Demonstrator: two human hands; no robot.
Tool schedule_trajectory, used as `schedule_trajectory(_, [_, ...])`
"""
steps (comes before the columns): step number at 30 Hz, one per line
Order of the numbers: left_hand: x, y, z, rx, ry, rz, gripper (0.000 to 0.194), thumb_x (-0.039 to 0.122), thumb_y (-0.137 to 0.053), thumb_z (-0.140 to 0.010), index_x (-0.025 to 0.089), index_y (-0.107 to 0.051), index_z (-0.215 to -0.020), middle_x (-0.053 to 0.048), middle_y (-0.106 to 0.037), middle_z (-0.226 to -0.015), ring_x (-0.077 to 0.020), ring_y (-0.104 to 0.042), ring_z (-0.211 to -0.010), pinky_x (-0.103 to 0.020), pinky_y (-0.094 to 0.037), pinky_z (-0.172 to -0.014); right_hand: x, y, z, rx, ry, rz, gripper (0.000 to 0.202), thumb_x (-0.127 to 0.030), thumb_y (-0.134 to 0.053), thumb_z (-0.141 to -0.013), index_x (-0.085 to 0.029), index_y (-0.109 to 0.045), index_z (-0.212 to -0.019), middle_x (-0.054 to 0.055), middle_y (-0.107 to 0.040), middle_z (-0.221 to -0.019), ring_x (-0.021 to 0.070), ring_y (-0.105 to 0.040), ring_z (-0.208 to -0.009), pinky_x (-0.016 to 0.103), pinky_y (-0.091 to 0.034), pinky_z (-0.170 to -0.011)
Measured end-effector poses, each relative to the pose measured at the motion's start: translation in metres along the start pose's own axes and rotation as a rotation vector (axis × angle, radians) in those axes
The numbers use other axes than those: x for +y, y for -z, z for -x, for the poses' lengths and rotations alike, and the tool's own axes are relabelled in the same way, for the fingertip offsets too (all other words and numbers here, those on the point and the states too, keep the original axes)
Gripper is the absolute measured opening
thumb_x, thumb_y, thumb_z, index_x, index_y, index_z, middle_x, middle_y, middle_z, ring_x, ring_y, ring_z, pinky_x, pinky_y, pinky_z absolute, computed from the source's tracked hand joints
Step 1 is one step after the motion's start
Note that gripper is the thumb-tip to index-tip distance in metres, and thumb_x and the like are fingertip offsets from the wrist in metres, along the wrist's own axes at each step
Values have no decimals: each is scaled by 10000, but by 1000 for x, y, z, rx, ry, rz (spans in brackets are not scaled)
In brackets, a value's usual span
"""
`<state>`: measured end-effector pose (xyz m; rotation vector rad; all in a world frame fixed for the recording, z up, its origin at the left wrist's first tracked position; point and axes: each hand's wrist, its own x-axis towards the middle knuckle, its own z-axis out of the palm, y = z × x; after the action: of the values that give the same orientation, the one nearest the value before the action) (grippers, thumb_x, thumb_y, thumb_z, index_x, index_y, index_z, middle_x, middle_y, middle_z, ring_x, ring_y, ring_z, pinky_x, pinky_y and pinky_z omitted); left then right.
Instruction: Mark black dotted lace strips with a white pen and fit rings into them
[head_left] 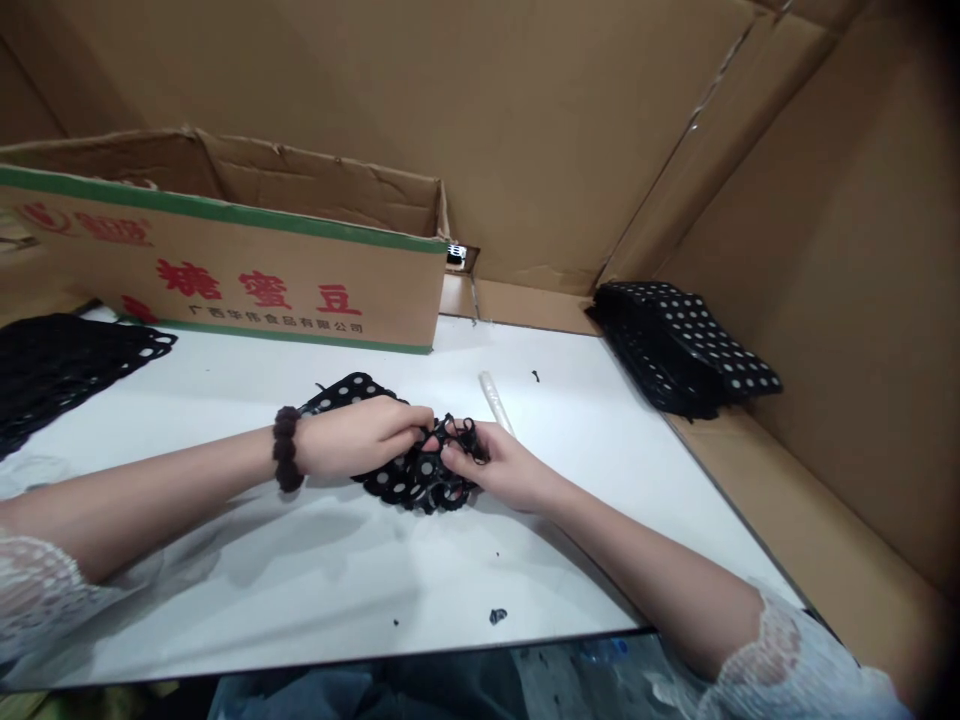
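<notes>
A black piece with rows of round pale dots, seemingly holes, lies on the white table under both my hands. My left hand, with a dark beaded band at the wrist, reaches over it, thumb and fingers pinched at its edge. My right hand is closed on the same piece's right end, where curly black scraps stick up between thumb and fingers. Exactly what the fingertips pinch is partly hidden. Just behind my right hand lies a pale, translucent stick-like thing.
A cardboard box with red lettering stands at the back left. Black perforated sheets lie at the left; a dotted black stack leans at the right. Small black scraps dot the table. Cardboard walls enclose the back and right.
</notes>
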<state>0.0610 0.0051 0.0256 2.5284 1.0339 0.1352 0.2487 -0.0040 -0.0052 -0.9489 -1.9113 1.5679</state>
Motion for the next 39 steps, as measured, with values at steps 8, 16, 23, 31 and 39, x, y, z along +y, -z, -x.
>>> schedule_trajectory(8, [-55, 93, 18, 955, 532, -487, 439, 338, -133, -882, 157, -406, -1173, -125, -512, -1070, -247, -480, -1044, -375, -343, -831, 2, 1, 0, 83, -142, 22, 258, -400, -463, -805, -159, -509, -886, -1, -464, -682, 72, -446, -522, 219, -418, -477])
schedule_trajectory(16, [-73, 118, 20, 1049, 480, -553, 453, 382, -245, -871, 207, -380, -1266, -60, -394, -1264, -249, -320, -1192, -422, -265, -979, -6, 1, 6, -29, -134, 65, 289, -411, -618, -680, -152, -491, -666, 2, -481, -608, 93, -458, -532, 226, -393, -455])
schedule_trajectory(23, [12, 5, 18, 102, -112, -509, 457, 585, -318, -813, 181, -508, -714, -26, -551, -614, -161, -496, -557, -286, -319, -521, -5, -1, 4, 24, -79, 50, 305, -378, -652, -651, -142, -459, -643, -36, -422, -586, 60, -383, -535, 195, -330, -472])
schedule_trajectory(31, [3, 4, 19, -73, -45, -42, 254, 352, -281, -895, 193, -449, -794, 3, -545, -664, -118, -478, -562, -220, -311, -508, -2, -3, 4, -26, -10, 90, 281, -391, -602, -704, -127, -512, -669, -26, -428, -605, 73, -375, -569, 207, -335, -517])
schedule_trajectory(39, [16, 0, 27, -71, 56, -1, 299, 448, -353, -856, 184, -444, -750, 7, -530, -643, -114, -448, -531, -223, -278, -483, -4, -9, 3, -49, 77, 56, 220, -340, -556, -757, -122, -583, -768, 5, -557, -706, 111, -505, -686, 232, -419, -650])
